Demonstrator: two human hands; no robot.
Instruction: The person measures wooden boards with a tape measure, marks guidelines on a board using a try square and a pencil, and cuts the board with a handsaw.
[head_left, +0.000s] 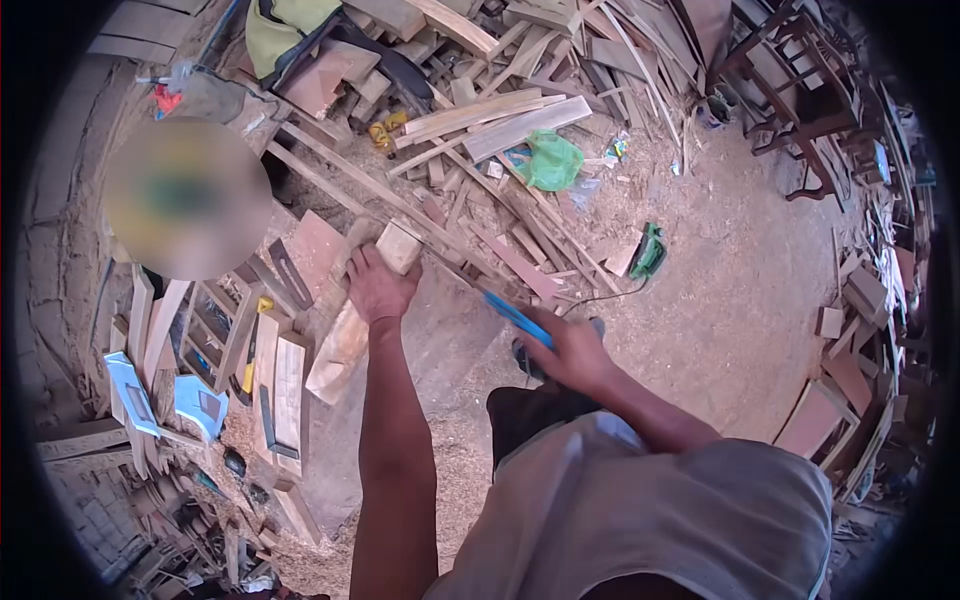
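Observation:
My left hand [385,283] is closed over a pale wooden block [399,247], fingers curled on its near side. Below that wrist lies a rough-edged length of wood [338,355]; whether it is one piece with the block, I cannot tell. My right hand [578,352] grips the blue handle [516,318] of a tool. The handle slants up and left toward a long wooden strip [445,258]. The tool's working end is too unclear to name its kind. The two hands are apart.
Heaped offcuts [500,125] and a green plastic bag [550,160] lie ahead. A green power tool [648,252] with a cord rests on the sawdust-covered floor [730,310]. Curved wooden parts [285,385] stand at left; a dark wooden chair [810,80] is far right. A blurred circle hides part of the left.

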